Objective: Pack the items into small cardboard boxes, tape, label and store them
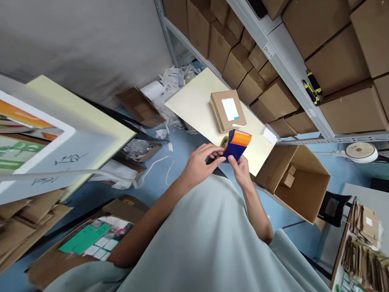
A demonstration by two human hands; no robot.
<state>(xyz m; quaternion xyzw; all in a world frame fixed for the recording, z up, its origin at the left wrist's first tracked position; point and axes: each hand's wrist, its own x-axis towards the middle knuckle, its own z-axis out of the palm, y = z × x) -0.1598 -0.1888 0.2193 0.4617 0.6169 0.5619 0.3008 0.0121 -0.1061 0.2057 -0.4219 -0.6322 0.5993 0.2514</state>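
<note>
In the head view, a dark blue and orange tape dispenser [236, 147] is held up in front of my body, over the near edge of the cream table. My right hand [241, 169] grips it from below, its thumb on the blue side. From the left, my left hand [204, 159] has its curled fingers and thumb at the dispenser's side, by the roll of tape [224, 141]. Whether a tape end lies between the fingertips is too small to make out. Just beyond, a closed brown carton [228, 109] with a white label lies on the table [194, 95].
Shelves packed with brown boxes [276, 99] stand behind the table, with yellow-black cutters [312, 87] on one. An open large carton [304, 182] holding small boxes is at right, near a white fan [361, 152]. A white cable [152, 168] hangs at left.
</note>
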